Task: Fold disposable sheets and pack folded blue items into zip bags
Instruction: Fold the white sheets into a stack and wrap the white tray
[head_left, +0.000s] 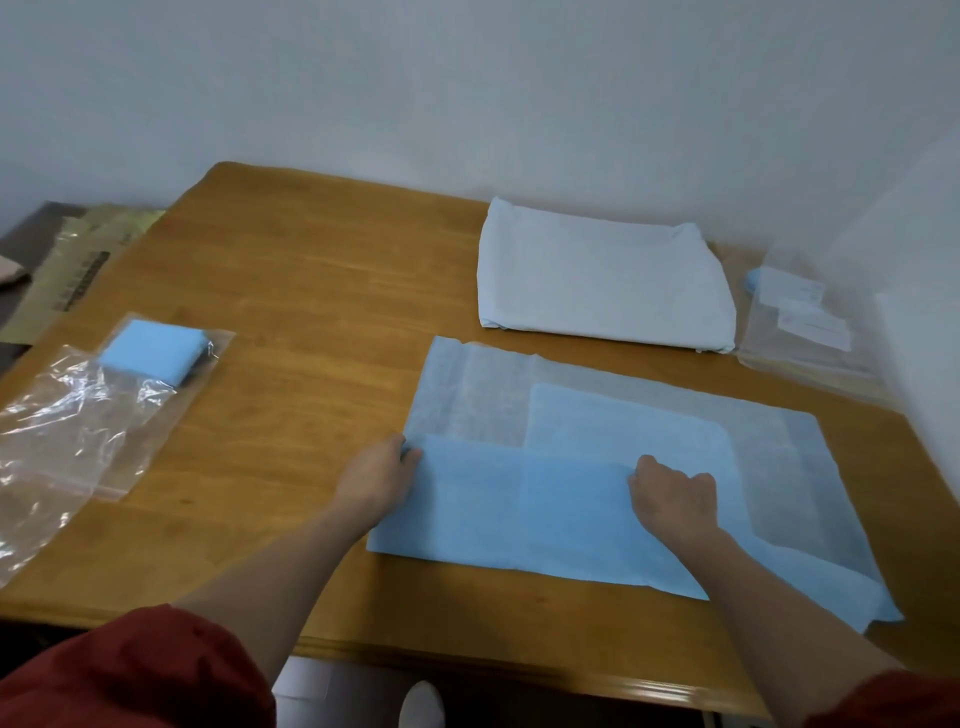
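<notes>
Wore dark red sleeves: the left sleeve (130, 670) bunched in soft folds at the near left edge, the right sleeve (883, 701) just showing at the near right corner. Left both forearms bare down to the left hand (382, 478) and right hand (675, 501).

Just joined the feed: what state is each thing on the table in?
blue sheet: flat, near edge folded over, unfinished.
left hand: pinches the fold's left corner.
right hand: grips the fold's edge midway.
zip bag: holds one folded blue item.
white stack: folded, untouched.
</notes>
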